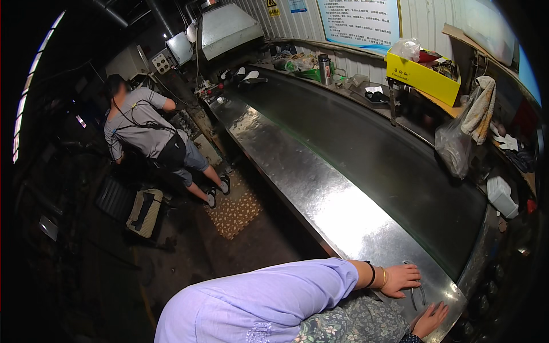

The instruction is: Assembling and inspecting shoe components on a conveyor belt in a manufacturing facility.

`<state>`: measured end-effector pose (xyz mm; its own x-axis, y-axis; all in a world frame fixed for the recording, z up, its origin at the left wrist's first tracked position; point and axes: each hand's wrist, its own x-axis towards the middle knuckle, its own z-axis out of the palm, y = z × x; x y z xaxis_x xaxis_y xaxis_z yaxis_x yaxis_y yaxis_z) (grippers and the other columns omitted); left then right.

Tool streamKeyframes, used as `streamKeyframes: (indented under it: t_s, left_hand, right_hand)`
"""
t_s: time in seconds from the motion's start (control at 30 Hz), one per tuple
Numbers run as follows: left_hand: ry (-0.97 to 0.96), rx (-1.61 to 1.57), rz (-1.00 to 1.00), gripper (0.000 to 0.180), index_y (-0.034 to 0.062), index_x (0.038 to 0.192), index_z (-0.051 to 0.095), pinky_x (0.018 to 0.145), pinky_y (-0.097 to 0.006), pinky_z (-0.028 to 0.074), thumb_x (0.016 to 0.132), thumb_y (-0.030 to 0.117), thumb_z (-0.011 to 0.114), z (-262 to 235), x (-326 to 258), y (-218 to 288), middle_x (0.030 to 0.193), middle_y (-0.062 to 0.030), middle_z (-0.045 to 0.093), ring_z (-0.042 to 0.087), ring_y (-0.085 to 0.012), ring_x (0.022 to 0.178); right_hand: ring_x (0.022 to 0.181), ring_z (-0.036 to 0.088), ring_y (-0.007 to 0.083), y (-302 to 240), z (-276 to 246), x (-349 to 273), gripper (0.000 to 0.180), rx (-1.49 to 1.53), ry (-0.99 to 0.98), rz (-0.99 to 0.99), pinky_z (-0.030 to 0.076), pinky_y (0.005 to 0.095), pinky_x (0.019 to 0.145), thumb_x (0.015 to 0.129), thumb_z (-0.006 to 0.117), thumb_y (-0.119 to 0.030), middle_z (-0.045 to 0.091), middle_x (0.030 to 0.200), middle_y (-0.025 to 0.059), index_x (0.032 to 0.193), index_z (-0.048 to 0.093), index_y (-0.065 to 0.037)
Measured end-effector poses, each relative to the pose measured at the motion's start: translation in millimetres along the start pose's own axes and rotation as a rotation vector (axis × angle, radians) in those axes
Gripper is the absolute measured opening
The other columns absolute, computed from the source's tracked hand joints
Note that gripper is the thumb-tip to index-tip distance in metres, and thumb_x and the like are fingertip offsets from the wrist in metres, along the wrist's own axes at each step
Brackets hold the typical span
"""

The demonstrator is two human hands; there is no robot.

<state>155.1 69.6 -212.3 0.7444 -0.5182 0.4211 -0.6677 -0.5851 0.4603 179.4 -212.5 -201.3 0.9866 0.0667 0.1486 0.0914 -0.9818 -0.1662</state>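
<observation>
My left hand (pixel 402 279), with a dark band and a gold bracelet at the wrist, lies flat on the shiny metal ledge (pixel 320 211). Its fingers stretch to the right across a small pliers-like metal tool (pixel 423 296), whose two legs show on the near side of the hand. The tool's middle is covered, and I see no grip around it. Nearer to me, my right hand (pixel 430 320) rests on the same ledge, fingers stretched out and holding nothing. A lilac sleeve covers my left upper arm, and a floral cloth (pixel 360 323) lies below it.
A dark conveyor belt (pixel 366 166) runs beside the ledge, with shoes (pixel 251 78) at its far end. Along the wall are a yellow box (pixel 423 80), a thermos (pixel 325 70), a hanging plastic bag (pixel 454 146) and a towel (pixel 485 108). A co-worker (pixel 154 128) stands left near a chair (pixel 144 212).
</observation>
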Motion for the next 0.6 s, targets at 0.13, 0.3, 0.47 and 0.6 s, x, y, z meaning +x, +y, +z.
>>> streamKeyframes:
  t_s: [0.13, 0.3, 0.47, 0.6]
  left_hand:
    - [0.007, 0.003, 0.005, 0.071, -0.0028, 0.132, 0.05, 0.114, -0.05, 0.025, 0.076, 0.039, 0.066, 0.5, -0.1, -0.3, 0.135, -0.0248, 0.048, 0.043, -0.0391, 0.129]
    - [-0.011, 0.009, -0.002, 0.07, -0.0026, 0.132, 0.05, 0.114, -0.05, 0.025, 0.078, 0.04, 0.065, -0.7, 0.1, 0.5, 0.135, -0.025, 0.048, 0.042, -0.039, 0.129]
    - [-0.026, 0.0, -0.009, 0.07, -0.0026, 0.132, 0.049, 0.114, -0.05, 0.025, 0.079, 0.04, 0.063, -1.8, 0.2, 0.6, 0.136, -0.0251, 0.047, 0.042, -0.039, 0.13]
    - [-0.034, -0.008, -0.014, 0.07, -0.0026, 0.133, 0.049, 0.114, -0.05, 0.024, 0.079, 0.04, 0.063, -3.4, 0.9, 1.0, 0.137, -0.0251, 0.047, 0.042, -0.039, 0.13]
  right_hand:
    - [0.136, 0.036, 0.0383, 0.1, 0.6, 0.5, 0.048, -0.01, -0.011, 0.011, 0.031, 0.0463, 0.111, 0.1, 0.049, -0.032, 0.042, 0.145, 0.0236, 0.134, 0.051, 0.002]
    - [0.137, 0.035, 0.0383, 1.4, 1.2, 0.4, 0.049, -0.007, -0.014, 0.013, 0.031, 0.0462, 0.111, 0.1, 0.049, -0.033, 0.042, 0.145, 0.0237, 0.135, 0.05, 0.002]
    - [0.137, 0.034, 0.0383, 3.5, 3.3, 0.9, 0.049, -0.022, -0.016, 0.011, 0.03, 0.0467, 0.111, 0.1, 0.049, -0.033, 0.041, 0.146, 0.0237, 0.135, 0.05, 0.001]
    - [0.137, 0.035, 0.0384, 2.3, 2.3, 0.7, 0.049, -0.008, -0.016, 0.015, 0.03, 0.0469, 0.111, 0.1, 0.049, -0.033, 0.041, 0.145, 0.0239, 0.135, 0.051, 0.001]
